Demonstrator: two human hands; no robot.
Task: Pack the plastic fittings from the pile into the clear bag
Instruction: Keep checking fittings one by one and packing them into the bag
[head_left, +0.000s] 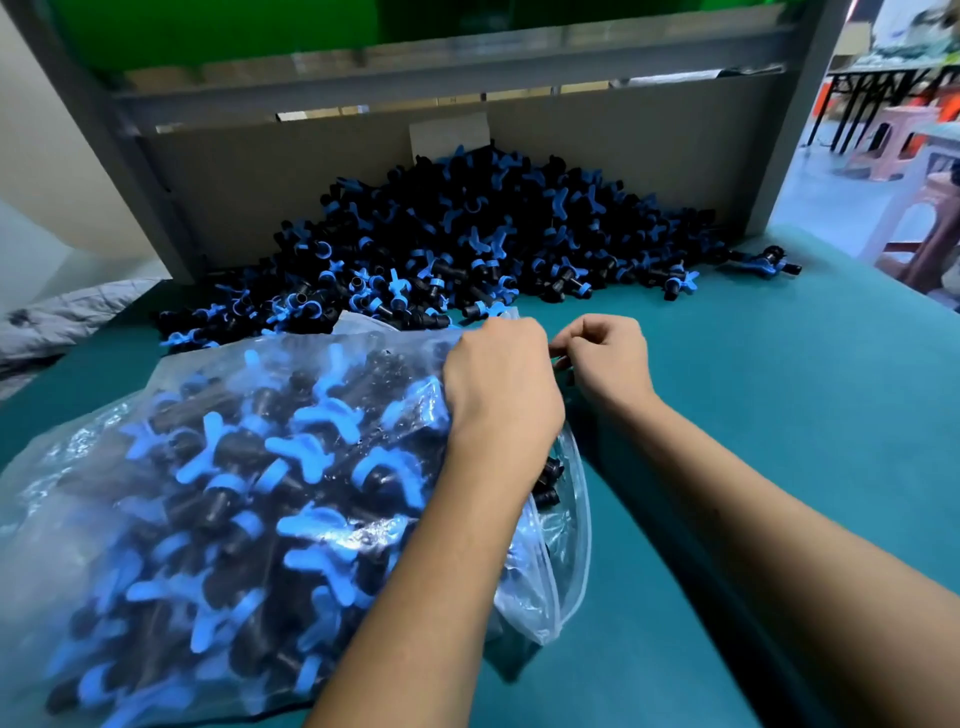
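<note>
Head view: left hand (501, 387) gripping the clear bag (218, 499) at its mouth, right hand (605, 353) pinching the rim alongside. Pile (467, 244) on the counter (753, 415) beyond both hands. Risk: loose rim, fittings (549, 480) near the opening likely spilling out.

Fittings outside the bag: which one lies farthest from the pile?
The lone fitting at the far right on the green table, past the pile and its right edge; the others lie heaped together.
</note>
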